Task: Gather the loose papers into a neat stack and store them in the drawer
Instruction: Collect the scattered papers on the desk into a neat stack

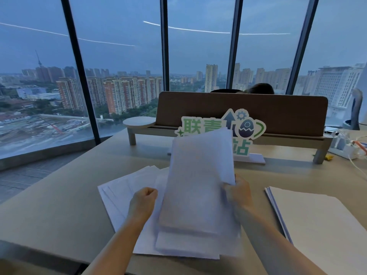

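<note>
A bundle of white papers (200,181) stands tilted up above the desk (55,205) in front of me. My right hand (237,192) grips its right edge. My left hand (144,201) is curled at its left edge, and whether the fingers pinch the sheets is hidden by the paper. More loose sheets (121,192) lie fanned out flat on the desk under and to the left of the bundle. A separate, squarer stack of paper (317,221) lies at the right. No drawer is in view.
A green and white cut-out sign (244,135) stands behind the papers, in front of a brown desk divider (278,110) on a low shelf. A white power strip with cables (345,146) sits far right. Someone's head shows above the divider. Floor-to-ceiling windows lie beyond.
</note>
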Demonstrator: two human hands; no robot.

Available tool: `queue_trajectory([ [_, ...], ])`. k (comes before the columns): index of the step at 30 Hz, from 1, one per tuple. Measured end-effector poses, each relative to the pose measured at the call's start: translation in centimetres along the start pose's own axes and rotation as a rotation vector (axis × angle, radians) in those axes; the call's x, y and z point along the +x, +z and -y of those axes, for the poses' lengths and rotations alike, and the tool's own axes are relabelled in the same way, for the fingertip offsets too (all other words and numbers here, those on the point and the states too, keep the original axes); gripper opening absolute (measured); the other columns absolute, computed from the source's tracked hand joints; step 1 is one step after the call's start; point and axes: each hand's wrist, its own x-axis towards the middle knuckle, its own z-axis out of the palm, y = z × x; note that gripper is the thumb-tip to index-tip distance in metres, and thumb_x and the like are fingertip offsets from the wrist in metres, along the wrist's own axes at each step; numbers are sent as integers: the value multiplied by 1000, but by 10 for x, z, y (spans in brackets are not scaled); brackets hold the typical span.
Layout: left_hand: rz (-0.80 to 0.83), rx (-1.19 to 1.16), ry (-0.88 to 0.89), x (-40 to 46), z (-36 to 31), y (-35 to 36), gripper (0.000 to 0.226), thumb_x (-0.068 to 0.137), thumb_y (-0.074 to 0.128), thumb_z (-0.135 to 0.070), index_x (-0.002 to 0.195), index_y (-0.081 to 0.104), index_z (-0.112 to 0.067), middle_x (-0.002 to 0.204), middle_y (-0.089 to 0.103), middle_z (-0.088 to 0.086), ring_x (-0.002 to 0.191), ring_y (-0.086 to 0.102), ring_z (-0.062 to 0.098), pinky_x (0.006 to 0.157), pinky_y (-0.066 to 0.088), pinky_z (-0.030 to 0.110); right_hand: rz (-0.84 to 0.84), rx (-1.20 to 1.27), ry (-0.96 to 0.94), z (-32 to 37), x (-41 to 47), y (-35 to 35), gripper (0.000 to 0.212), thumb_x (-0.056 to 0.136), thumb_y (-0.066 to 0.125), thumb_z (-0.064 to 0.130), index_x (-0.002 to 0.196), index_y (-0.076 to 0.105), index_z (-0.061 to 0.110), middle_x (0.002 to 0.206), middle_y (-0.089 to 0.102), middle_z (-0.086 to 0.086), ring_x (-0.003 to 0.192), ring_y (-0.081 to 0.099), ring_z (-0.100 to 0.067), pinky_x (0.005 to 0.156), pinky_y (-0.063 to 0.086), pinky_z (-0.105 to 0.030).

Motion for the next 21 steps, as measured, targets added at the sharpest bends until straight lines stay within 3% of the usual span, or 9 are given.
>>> queue_trajectory([
  [3,7,99,-79,3,18,-10,34,93,47,-12,124,62,-13,127,62,8,117,56,27,93,42,33,25,-35,136,-10,4,4,22,85,59,0,75,60,19,76,61,-4,75,56,-25,71,50,-43],
  [5,2,123,-107,4,24,-14,43,93,44,-10,134,54,-13,138,55,10,119,54,27,90,39,29,48,-59,187,-18,6,7,13,85,59,-2,84,63,10,77,61,-6,74,55,-25,69,45,-37],
  [8,18,85,-137,5,26,-15,46,93,43,-7,138,49,-13,140,52,13,102,54,23,82,38,26,74,-126,213,-24,4,13,14,83,60,-2,93,65,6,86,66,-11,78,61,-28,70,49,-35],
  [11,20,29,-162,8,26,-15,47,91,46,-6,138,49,-12,139,52,13,92,57,18,77,44,26,86,-208,251,-26,1,18,14,82,55,-2,93,62,3,81,60,-13,67,55,-25,58,39,-30],
  [14,50,26,-173,9,26,-15,49,89,52,-7,138,49,-13,139,52,13,97,51,19,81,41,29,117,-259,277,-28,2,24,46,81,53,1,127,56,1,103,64,-16,82,60,-30,64,40,-30],
  [16,60,49,-162,8,29,-13,51,89,55,-5,139,48,-14,141,50,13,104,52,21,81,38,28,131,-274,279,-25,4,31,55,83,53,0,138,48,0,116,62,-17,90,59,-30,69,40,-30],
  [18,62,68,-149,7,33,-10,53,89,54,-2,140,47,-14,140,50,15,111,54,24,83,40,28,156,-259,304,-20,6,36,52,87,52,-3,139,46,-1,124,60,-18,90,55,-27,71,39,-29],
  [21,52,91,-141,7,38,-8,54,89,51,2,140,47,-16,139,51,14,121,52,26,88,44,31,210,-239,318,-14,7,39,31,87,54,-4,117,60,-4,97,58,-13,77,50,-23,62,40,-29],
])
